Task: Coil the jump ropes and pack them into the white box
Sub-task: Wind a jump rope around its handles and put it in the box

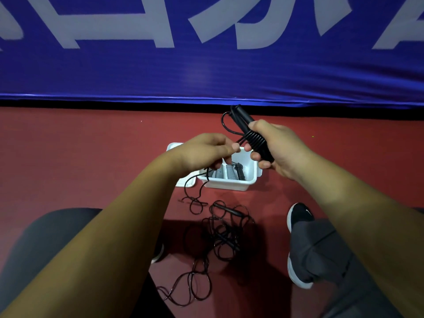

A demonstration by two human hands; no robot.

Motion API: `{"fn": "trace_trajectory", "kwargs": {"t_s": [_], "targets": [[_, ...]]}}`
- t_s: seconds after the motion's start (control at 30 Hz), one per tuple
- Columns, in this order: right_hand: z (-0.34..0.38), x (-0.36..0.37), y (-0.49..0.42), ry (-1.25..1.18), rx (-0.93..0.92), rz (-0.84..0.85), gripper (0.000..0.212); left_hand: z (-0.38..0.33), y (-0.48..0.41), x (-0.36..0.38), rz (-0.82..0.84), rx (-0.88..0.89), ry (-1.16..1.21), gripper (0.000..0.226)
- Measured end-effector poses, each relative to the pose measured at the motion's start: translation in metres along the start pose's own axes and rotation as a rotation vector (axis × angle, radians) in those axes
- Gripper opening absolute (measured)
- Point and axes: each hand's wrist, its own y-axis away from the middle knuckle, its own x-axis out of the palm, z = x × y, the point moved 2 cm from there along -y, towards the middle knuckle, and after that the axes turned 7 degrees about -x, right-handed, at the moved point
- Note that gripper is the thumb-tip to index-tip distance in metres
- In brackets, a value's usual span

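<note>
- The person sits with both arms stretched out over the red floor (pixel 91 157).
- The right hand (pixel 277 150) has its fingers curled tight around the black handles (pixel 243 121) of a jump rope.
- The handles stick up and away from the hand, toward the blue banner (pixel 206 72).
- The black cord (pixel 254 141) is wrapped round and round the handles in neat rings, right beside the right fingers.
- A small loop of the cord pokes out near the top of the handles.
- The left hand (pixel 204 152) is just beside the right one. Its thumb and fingers pinch the cord where it comes off the rings.
- From the left hand the cord hangs down past the box and lands on the floor in a few curls.
- The white box (pixel 231 185) sits on the floor right under the two hands.
- Inside it lie wrapped-up ropes (pixel 231 172), some grey and one black, side by side.
- A flat white lid (pixel 175 146) lies at the left side of the box, touching it and partly under it.
- Nearer to the person, a messy pile of loose ropes (pixel 226 232) is spread on the floor between the feet.
- A black shoe (pixel 300 214) with a white sole rests on the floor to the right of that pile.
</note>
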Motion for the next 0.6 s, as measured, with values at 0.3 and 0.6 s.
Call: {"fn": "trace_trajectory", "kwargs": {"t_s": [0.3, 0.6], "targets": [[-0.014, 0.011, 0.004, 0.207, -0.017, 0.176, 0.03, -0.007, 0.0, -0.014, -0.112, 0.116, 0.276, 0.03], [-0.015, 0.006, 0.01, 0.096, 0.149, 0.325, 0.045, -0.005, 0.002, -0.009, -0.198, 0.123, 0.075, 0.016]]}}
